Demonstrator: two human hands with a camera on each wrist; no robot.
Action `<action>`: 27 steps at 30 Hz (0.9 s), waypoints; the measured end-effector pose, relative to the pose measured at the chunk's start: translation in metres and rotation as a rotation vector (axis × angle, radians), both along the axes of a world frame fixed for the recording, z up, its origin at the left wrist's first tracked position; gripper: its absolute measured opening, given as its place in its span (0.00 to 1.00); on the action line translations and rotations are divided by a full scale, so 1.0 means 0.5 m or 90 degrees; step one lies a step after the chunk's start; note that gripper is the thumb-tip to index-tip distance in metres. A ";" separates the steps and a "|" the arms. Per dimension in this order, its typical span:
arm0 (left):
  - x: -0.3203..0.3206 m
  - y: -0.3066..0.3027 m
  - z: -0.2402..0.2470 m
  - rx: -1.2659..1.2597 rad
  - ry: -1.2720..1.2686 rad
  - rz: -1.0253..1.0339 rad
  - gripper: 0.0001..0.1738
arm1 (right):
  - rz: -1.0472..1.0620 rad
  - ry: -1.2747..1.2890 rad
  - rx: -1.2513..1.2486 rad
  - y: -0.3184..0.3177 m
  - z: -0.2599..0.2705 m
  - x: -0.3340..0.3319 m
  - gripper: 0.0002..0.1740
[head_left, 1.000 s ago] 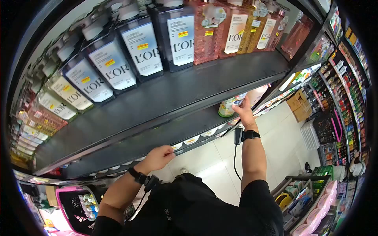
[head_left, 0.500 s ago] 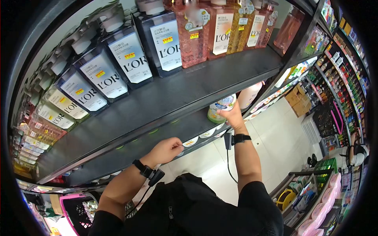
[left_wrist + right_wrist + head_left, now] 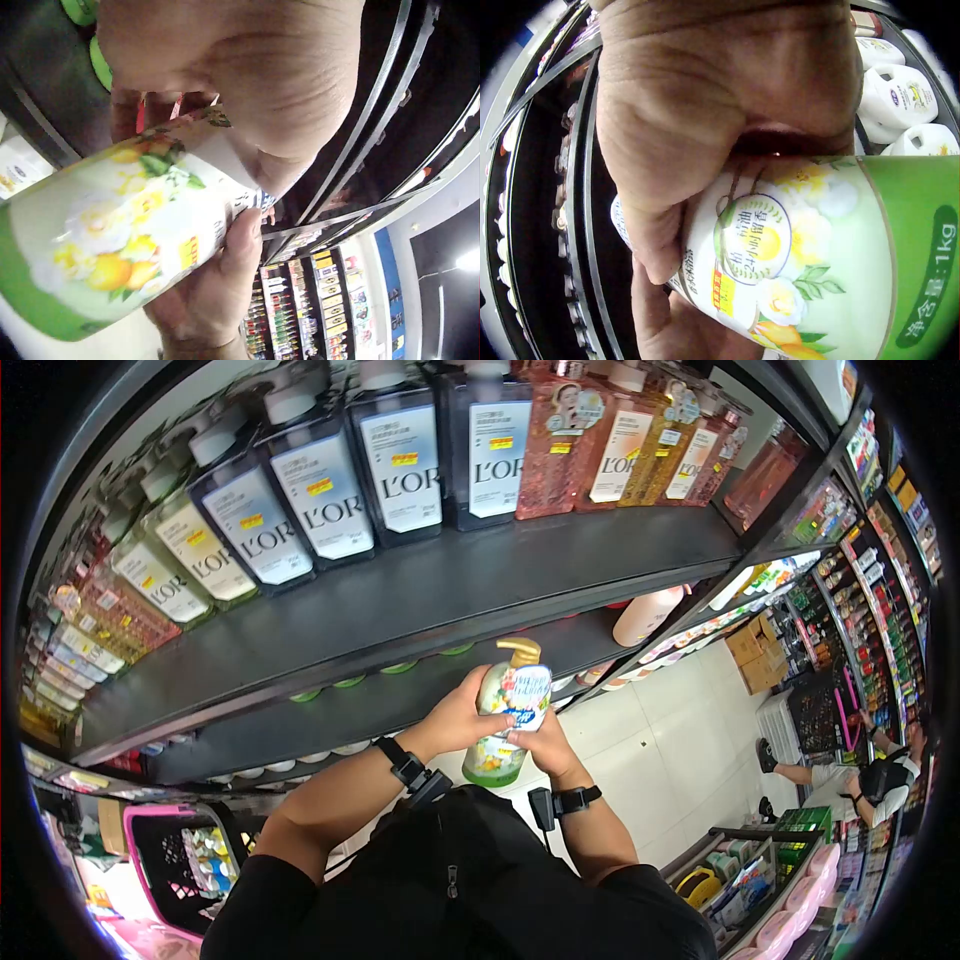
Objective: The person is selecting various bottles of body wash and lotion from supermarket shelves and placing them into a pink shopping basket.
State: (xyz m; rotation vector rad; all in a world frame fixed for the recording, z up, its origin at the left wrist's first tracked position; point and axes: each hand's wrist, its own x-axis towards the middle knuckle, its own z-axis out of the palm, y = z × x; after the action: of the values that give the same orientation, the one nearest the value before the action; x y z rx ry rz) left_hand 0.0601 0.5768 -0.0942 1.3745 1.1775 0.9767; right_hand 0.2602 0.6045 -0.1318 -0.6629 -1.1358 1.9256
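Both hands hold a green-and-white pump bottle [image 3: 492,760] with a gold pump head, upright before the person's chest. My left hand [image 3: 455,715] grips its upper body from the left, thumb across the front. From the right side, my right hand [image 3: 548,745] wraps round it, thumb also at the front label. Flowers, yellow fruit and a green base band show on the bottle [image 3: 112,240] in the left wrist view. The right wrist view shows the bottle's [image 3: 810,247] printed label and a "1kg" mark. The fingers behind the bottle are mostly hidden.
Large L'OR pump bottles [image 3: 405,460] line the upper black shelf [image 3: 420,580]. A pale pink bottle [image 3: 648,615] stands at the right end of the shelf below. A pink-rimmed basket [image 3: 150,860] is at lower left. Another person [image 3: 870,785] is in the aisle at right.
My right hand has brought the pump bottle leftward from the lower shelf to the chest. My left hand, earlier holding nothing, has taken hold of it too.
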 end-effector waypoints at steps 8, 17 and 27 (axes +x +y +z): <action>-0.072 -0.133 0.072 -0.016 0.023 0.056 0.49 | 0.191 -0.093 0.052 -0.039 0.052 -0.049 0.44; -0.195 -0.425 0.224 0.173 0.346 0.318 0.33 | 0.477 -0.152 0.170 -0.127 0.080 -0.261 0.49; -0.309 -0.750 0.346 -0.010 0.590 0.430 0.20 | 0.666 -0.157 0.705 -0.327 0.189 -0.565 0.53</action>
State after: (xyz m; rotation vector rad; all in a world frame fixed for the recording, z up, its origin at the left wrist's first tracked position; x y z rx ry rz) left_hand -0.0942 0.2016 0.0787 1.4806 2.4455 0.7488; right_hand -0.0224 0.4409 -0.0375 0.4288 -2.7191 1.4952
